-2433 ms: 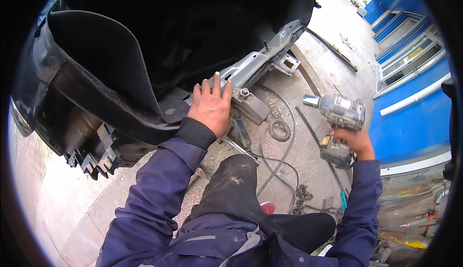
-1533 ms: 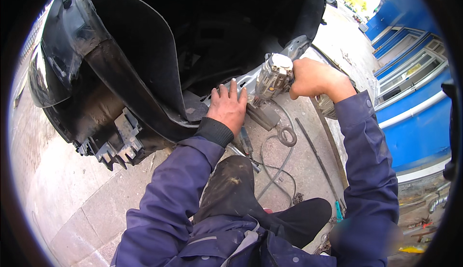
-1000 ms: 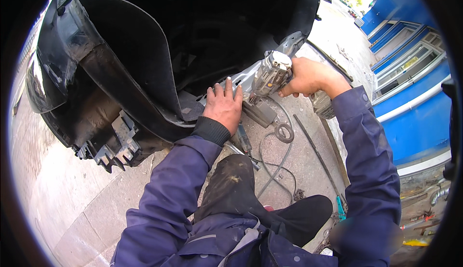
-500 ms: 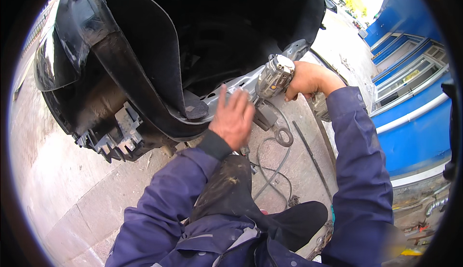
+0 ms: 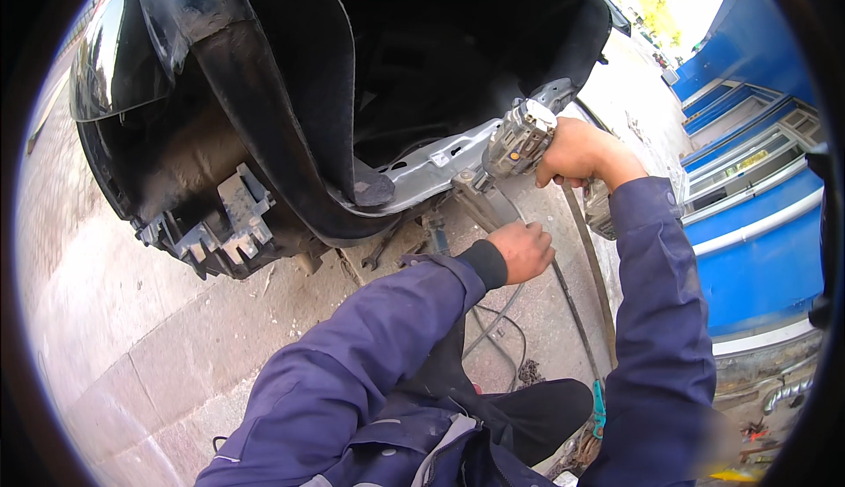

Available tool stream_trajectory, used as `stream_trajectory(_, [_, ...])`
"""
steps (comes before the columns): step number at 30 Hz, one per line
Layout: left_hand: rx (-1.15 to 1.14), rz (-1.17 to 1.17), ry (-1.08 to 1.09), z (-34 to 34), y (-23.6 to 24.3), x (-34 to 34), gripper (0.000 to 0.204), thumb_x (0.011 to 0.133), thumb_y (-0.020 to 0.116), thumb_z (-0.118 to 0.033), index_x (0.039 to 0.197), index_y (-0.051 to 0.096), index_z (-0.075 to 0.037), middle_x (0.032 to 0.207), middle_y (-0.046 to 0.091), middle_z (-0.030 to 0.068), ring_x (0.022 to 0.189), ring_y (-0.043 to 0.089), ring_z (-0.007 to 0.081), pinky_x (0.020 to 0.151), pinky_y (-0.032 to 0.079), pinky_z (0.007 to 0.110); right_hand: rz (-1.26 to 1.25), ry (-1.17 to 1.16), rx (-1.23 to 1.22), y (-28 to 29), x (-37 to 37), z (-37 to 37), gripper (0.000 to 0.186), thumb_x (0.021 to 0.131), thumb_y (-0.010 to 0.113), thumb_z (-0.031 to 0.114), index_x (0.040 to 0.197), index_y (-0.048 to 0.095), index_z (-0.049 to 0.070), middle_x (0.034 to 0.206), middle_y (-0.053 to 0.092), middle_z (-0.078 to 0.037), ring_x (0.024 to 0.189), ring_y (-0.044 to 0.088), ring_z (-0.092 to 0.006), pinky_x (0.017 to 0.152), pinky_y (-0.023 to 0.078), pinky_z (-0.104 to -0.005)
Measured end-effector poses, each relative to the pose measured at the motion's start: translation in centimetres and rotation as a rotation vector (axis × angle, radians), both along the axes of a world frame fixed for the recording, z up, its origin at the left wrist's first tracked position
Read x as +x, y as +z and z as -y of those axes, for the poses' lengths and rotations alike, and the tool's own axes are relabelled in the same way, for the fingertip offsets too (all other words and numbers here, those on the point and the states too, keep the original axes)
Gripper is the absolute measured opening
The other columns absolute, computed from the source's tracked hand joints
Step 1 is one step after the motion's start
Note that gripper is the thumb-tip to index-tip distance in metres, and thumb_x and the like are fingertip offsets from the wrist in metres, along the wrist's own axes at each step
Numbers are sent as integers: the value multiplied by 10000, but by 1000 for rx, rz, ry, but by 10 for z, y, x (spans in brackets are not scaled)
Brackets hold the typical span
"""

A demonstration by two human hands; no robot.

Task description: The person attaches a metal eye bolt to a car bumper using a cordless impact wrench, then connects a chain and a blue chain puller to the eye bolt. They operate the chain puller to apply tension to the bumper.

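Note:
My right hand (image 5: 576, 153) is wrapped round the handle of a worn grey cordless impact wrench (image 5: 519, 139). Its nose points down at a grey metal clamp (image 5: 475, 201) at the edge of the car's bare silver sill (image 5: 431, 166); whether the socket sits on a bolt is too small to tell. My left hand (image 5: 524, 254) is closed at the clamp's near end, where a ring showed earlier; the fingers hide that ring now.
Black car bodywork (image 5: 255, 109) with a dark opening fills the upper left. An open-ended spanner (image 5: 374, 258) lies on the paving below the sill. A cable (image 5: 500, 320) and a long thin bar (image 5: 572, 311) lie nearer me. A blue wall (image 5: 757, 249) stands at right.
My left hand, spread and blurred in motion beside the sill, has moved right and down and closed at the clamp's ring end. The impact wrench stays over the clamp in my right hand.

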State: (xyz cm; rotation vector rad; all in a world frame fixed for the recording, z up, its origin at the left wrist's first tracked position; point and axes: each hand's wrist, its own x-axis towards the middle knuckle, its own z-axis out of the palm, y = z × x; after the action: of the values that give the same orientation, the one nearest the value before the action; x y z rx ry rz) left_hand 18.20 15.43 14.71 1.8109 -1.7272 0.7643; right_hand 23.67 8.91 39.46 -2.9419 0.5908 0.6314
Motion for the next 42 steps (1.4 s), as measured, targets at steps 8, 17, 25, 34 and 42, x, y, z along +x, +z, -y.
stream_trajectory(8, [-24, -75, 13, 2, -4, -2, 124, 885, 650, -196, 888, 658, -72, 882, 621, 58, 912, 645, 250, 733, 553, 387, -3, -35, 56, 1, -8, -3, 181, 744, 865, 67, 802, 745, -56, 712, 710, -126, 517, 642, -215, 489, 513, -371])
stream_trajectory(17, [53, -59, -6, 0, -16, -3, 121, 882, 648, -187, 885, 655, -66, 868, 617, 70, 862, 651, 251, 712, 566, 387, -3, -28, 52, -4, -7, 2, 216, 727, 874, 66, 857, 751, -55, 682, 694, -121, 513, 636, -202, 494, 514, -371])
stream_trajectory(25, [-118, -84, -58, 15, -3, 4, 126, 884, 652, -185, 891, 634, -60, 853, 612, 69, 847, 662, 250, 699, 575, 391, 63, -52, 95, -14, -27, 19, 337, 692, 917, 127, 942, 767, -43, 724, 726, -125, 543, 666, -194, 512, 535, -362])
stream_trajectory(34, [16, 40, -222, -4, 1, 12, 117, 887, 646, -180, 892, 599, -72, 868, 613, 76, 831, 668, 255, 676, 582, 404, 406, -76, 353, -43, -87, 52, 397, 728, 930, 166, 1032, 795, -52, 862, 782, -152, 620, 720, -208, 571, 589, -370])
stream_trajectory(42, [119, 106, -274, -18, 27, 15, 146, 878, 664, -179, 937, 589, -69, 878, 584, 84, 831, 654, 268, 653, 578, 408, 686, -272, 920, -78, -165, 111, 288, 809, 894, 45, 1059, 754, 9, 737, 685, -26, 513, 578, -114, 471, 460, -320])
